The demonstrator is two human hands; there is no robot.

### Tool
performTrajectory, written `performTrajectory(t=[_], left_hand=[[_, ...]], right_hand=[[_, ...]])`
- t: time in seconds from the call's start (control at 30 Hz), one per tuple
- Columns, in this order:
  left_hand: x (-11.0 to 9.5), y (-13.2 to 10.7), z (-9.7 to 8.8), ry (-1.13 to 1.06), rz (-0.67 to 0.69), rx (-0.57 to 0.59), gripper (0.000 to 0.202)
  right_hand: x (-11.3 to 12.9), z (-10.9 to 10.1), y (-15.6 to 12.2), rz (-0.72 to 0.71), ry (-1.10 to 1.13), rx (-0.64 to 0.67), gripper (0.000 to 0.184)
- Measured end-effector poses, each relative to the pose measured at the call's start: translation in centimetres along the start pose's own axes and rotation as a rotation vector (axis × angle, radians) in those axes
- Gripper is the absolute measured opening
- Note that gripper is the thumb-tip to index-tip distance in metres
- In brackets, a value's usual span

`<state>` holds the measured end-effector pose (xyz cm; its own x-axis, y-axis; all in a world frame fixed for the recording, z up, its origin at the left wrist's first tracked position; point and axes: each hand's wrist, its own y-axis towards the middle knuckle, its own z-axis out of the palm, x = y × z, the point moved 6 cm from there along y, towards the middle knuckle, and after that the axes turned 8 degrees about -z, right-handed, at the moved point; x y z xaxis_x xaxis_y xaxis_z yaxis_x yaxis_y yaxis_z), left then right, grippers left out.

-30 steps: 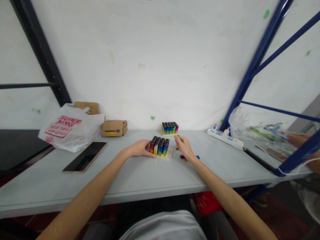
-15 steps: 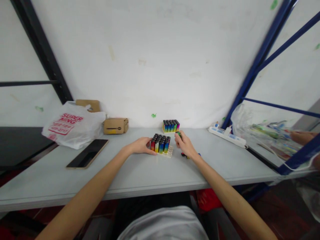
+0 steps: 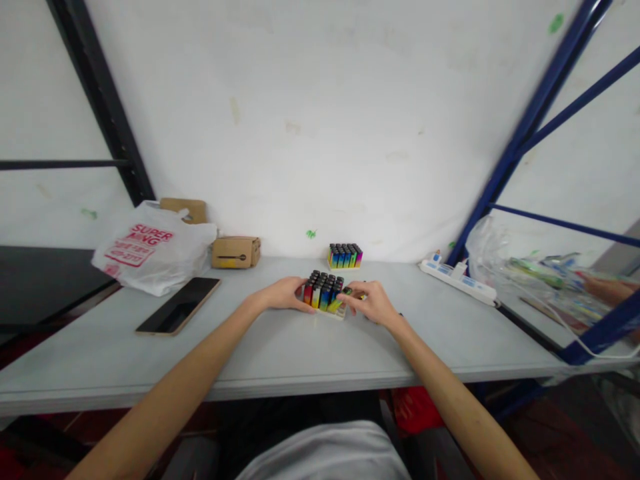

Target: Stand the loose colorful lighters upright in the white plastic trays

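A small tray of upright coloured lighters [image 3: 323,293] stands on the grey table [image 3: 280,347] in front of me. My left hand [image 3: 283,295] rests against the tray's left side, fingers curled round it. My right hand [image 3: 367,301] is at the tray's right front corner, fingers pinched on a yellow-green lighter [image 3: 338,303] that it holds at the tray's edge. A second, smaller tray of lighters [image 3: 345,256] stands further back by the wall.
A black phone [image 3: 179,315] lies at the left, with a white plastic bag [image 3: 150,247] and a cardboard box [image 3: 235,252] behind it. A white power strip [image 3: 457,279] lies at the right beside blue shelf bars [image 3: 530,127] and a clear bag [image 3: 540,273].
My right hand has come down and left from beside the tray to its right front corner, bringing the lighter with it. The left hand has stayed on the tray.
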<state>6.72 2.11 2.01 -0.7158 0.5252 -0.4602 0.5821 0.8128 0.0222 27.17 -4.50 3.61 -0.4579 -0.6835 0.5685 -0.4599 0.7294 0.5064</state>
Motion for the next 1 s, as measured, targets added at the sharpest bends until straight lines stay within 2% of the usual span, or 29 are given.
performTrajectory(t=[0.17,0.27,0.37,0.47,0.57,0.63,0.7,0.8,0.9,1.0], left_hand=[[0.3,0.1,0.0,0.052,-0.034,-0.031,0.075],[0.4,0.2,0.1,0.081,-0.033,-0.038,0.078],[0.5,0.2,0.1,0.087,-0.032,-0.039,0.078],[0.6,0.2,0.0,0.074,-0.038,-0.034,0.076],[0.5,0.2,-0.1,0.062,-0.035,-0.027,0.074],[0.5,0.1,-0.2,0.066,-0.04,-0.032,0.074],[0.5,0.1,-0.2,0.069,-0.045,-0.034,0.074],[0.4,0.1,-0.3,0.069,-0.053,-0.033,0.073],[0.5,0.1,-0.2,0.075,-0.058,-0.03,0.073],[0.5,0.1,-0.2,0.08,-0.059,-0.03,0.073]], right_hand=[[-0.6,1.7,0.1,-0.049,-0.087,0.084,0.035],[-0.7,2.2,0.5,-0.068,-0.278,0.054,0.036],[-0.8,2.0,0.7,-0.017,-0.47,0.026,0.046],[-1.3,0.8,0.7,-0.004,-0.44,0.006,0.051],[-3.5,-2.3,0.1,0.058,-0.379,-0.1,0.053],[-5.6,-4.4,-0.6,0.132,-0.413,-0.138,0.046],[-7.8,-5.4,-1.4,0.197,-0.424,-0.075,0.032],[-9.6,-5.6,-2.2,0.228,-0.385,-0.023,0.027],[-10.0,-5.1,-1.9,0.287,-0.414,-0.074,0.037],[-10.6,-4.0,-1.0,0.448,-0.516,-0.063,0.052]])
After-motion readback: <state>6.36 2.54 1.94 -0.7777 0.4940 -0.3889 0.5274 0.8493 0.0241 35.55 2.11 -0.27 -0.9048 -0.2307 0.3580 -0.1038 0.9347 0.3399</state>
